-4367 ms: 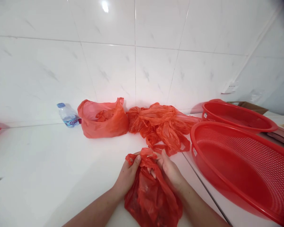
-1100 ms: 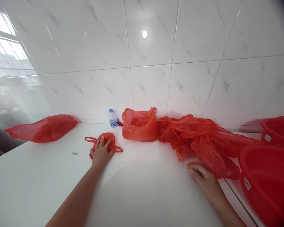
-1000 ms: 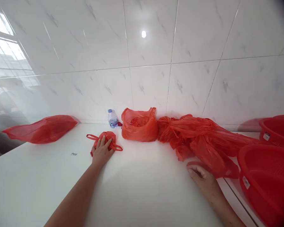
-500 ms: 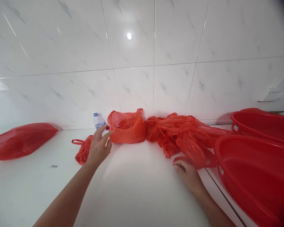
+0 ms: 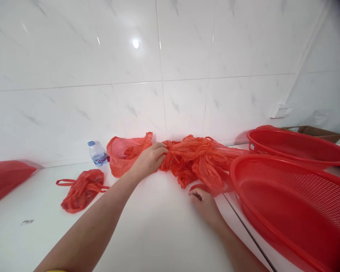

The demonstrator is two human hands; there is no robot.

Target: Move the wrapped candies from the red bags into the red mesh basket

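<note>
Left hand (image 5: 151,159): Bare and palm down, it stretches its gently bent fingers over the left end of a crumpled pile of thin, glossy red plastic bags (image 5: 200,155); whether they pinch any film, one cannot tell.
Right hand (image 5: 206,208): Loosely curled, with a narrow gap between thumb and fingers, it rests at the near edge of the pile, beside a loose flap; any grip on the plastic cannot be made out.
Pile: Translucent film, twisted into ropy creases and puffed folds, lies near the wall, between the open bag and the baskets.
Open-mouthed red plastic bag (image 5: 121,166): Soft-walled and slumped, it holds wrinkled red film, its front partly covered by the left forearm and hand.
Rumpled red plastic bundle with looped handles (image 5: 82,192): Compact and creased, it sits left of the left forearm.
Clear plastic bottle with a blue cap (image 5: 99,155): Slim and labelled, it stands just beside the open bag.
Round-rimmed red plastic baskets (image 5: 283,213): Two rigid vessels occupy the right, the nearer one with meshed sides.
Smooth white desk (image 5: 158,230): It meets glossy, grey-veined white wall tiles (image 5: 184,41).
</note>
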